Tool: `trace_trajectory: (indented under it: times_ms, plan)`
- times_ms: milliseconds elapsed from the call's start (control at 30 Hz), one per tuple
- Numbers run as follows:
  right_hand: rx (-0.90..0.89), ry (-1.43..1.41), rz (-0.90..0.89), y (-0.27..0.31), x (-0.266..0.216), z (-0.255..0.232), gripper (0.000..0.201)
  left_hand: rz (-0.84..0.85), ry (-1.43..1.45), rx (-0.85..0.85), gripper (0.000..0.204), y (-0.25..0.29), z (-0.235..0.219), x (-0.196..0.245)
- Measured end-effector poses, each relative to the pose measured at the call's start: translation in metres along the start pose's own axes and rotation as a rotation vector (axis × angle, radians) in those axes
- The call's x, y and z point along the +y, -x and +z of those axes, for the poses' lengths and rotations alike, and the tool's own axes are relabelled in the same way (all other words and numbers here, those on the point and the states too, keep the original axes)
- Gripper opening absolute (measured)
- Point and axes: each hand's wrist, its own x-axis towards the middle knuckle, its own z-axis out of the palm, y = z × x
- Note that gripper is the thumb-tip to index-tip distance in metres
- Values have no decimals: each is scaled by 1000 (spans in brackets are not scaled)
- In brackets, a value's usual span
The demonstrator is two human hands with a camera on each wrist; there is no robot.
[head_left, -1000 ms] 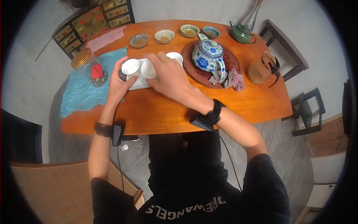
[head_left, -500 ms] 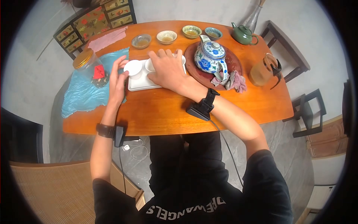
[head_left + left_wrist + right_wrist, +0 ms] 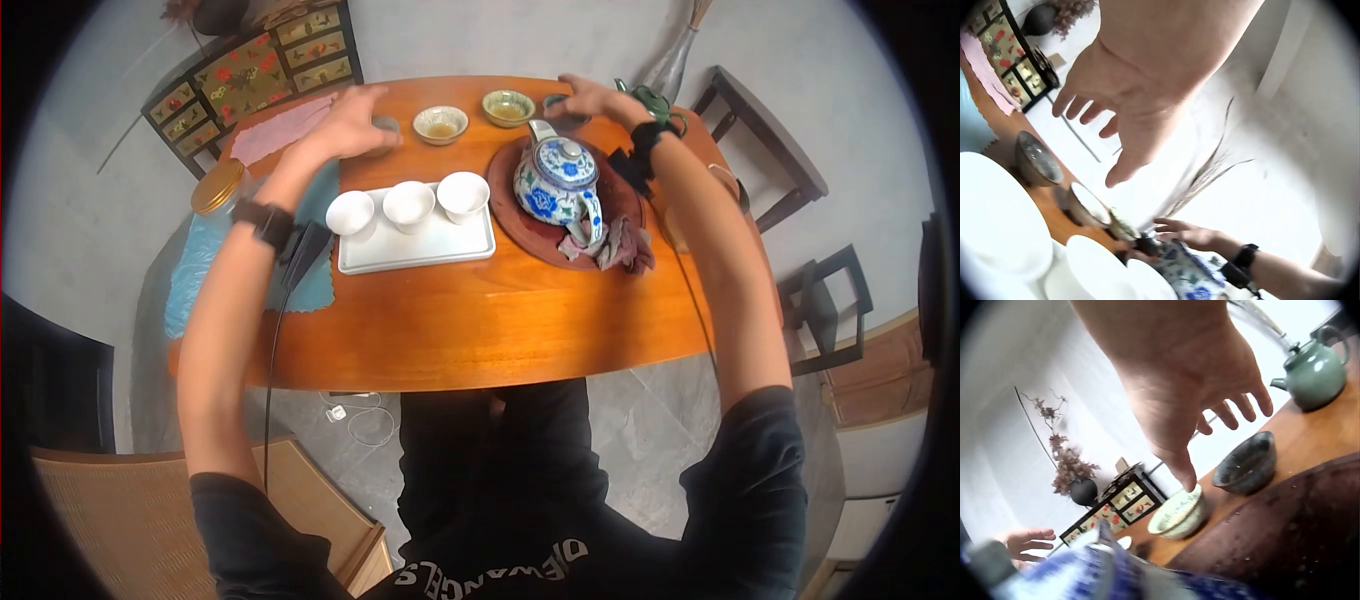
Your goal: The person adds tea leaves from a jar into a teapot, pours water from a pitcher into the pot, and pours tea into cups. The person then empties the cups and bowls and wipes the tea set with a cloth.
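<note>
Three white cups (image 3: 409, 206) stand in a row on a white tray (image 3: 418, 253). At the back left, my left hand (image 3: 347, 126) hovers with spread fingers over the grey bowl (image 3: 384, 134), which it partly hides; the left wrist view shows a gap between that hand and the bowl (image 3: 1038, 159). My right hand (image 3: 597, 100) reaches over the dark blue-green bowl (image 3: 566, 115) at the back right, fingers apart. In the right wrist view this bowl (image 3: 1247, 465) sits below the hand, untouched. Between them stand a cream bowl (image 3: 440, 125) and a green bowl (image 3: 509, 108).
A blue-and-white teapot (image 3: 558, 178) and a crumpled cloth (image 3: 625, 246) rest on the round brown tray (image 3: 513, 228). Behind my right forearm are a green teapot (image 3: 655, 103) and a partly hidden glass pitcher. A gold-lidded jar (image 3: 218, 187) and blue cloth (image 3: 192, 285) lie left.
Both hands have left the white cups and moved to the back of the table, the left one toward the grey bowl, the right one toward the blue-green bowl. The three cups are now uncovered.
</note>
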Motion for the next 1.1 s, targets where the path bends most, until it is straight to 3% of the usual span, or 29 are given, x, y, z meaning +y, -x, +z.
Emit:
trace_trajectory:
  times_ms: [67, 167, 267, 400, 500, 567, 667, 833, 933, 1000, 1033, 1100]
  plan:
    - [36, 64, 28, 5, -2, 13, 121, -172, -232, -261, 105, -20, 17, -25]
    - [96, 105, 26, -8, 21, 35, 119, -270, -233, -340, 113, -22, 24, -27]
    - [188, 124, -27, -1, 20, 34, 106, -292, -142, -313, 113, -24, 32, -34]
    - [195, 53, -39, -11, 23, 22, 110, -280, -143, -269, 105, -26, 31, -38]
    - [316, 121, -113, -16, 11, 12, 103, -234, -190, -198, 96, -31, 25, -33]
    - [354, 232, -275, -21, 2, 7, 94, -170, -224, -121, 90, -33, 16, -20]
    - [298, 370, -273, -2, -33, 0, 92, -117, -252, -162, 89, -45, 11, -4]
    - [274, 658, -376, -3, -52, 6, 89, -69, -442, -202, 82, -55, 17, 20]
    - [302, 853, -503, -7, -57, 8, 82, -33, -519, -253, 82, -56, 16, 41]
    - [409, 1063, -746, -12, -56, 13, 74, 1, -554, -275, 81, -57, 17, 50]
    - [409, 1064, -743, -14, -56, 15, 74, 27, -603, -294, 84, -58, 19, 54]
    - [512, 1258, -1005, -20, -53, 20, 62, 55, -652, -312, 87, -60, 21, 59]
